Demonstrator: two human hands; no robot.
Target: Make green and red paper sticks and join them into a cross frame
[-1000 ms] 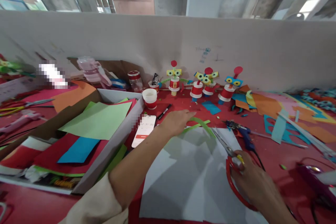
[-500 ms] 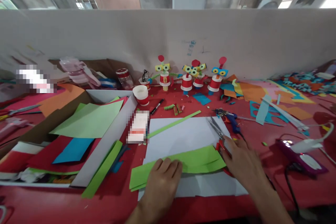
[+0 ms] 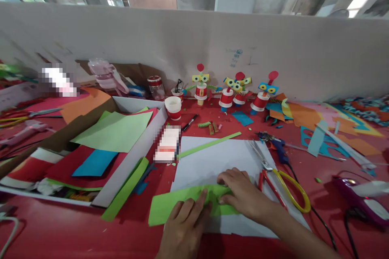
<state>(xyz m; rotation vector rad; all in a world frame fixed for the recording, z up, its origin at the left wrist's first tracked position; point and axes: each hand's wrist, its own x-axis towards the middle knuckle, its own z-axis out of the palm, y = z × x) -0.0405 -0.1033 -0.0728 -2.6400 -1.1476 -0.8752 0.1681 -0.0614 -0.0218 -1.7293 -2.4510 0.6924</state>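
Green paper (image 3: 170, 206) lies flat on the white sheet (image 3: 219, 158), at that sheet's near edge, its left end overhanging onto the red desk (image 3: 60, 238). Left hand (image 3: 184, 226) rests palm-down on the green paper, fingers together and extended, pressing rather than gripping. Right hand (image 3: 243, 194) sits just right of the left hand, fingers bent, fingertips pressing the paper's upper edge where it is creased; nothing is enclosed in either hand. Scissors (image 3: 279, 178) with red and yellow handles lie on the white sheet's right edge, just beside the right hand, not touched. Glue gun (image 3: 278, 147) lies beyond the scissors. Green strip (image 3: 209, 144) lies across the white sheet's far edge. Phone (image 3: 166, 144) lies just left of the white sheet. Box (image 3: 133, 158) of coloured sheets stands left of the phone. Cup figures (image 3: 240, 93) stand far beyond the white sheet, against the wall.
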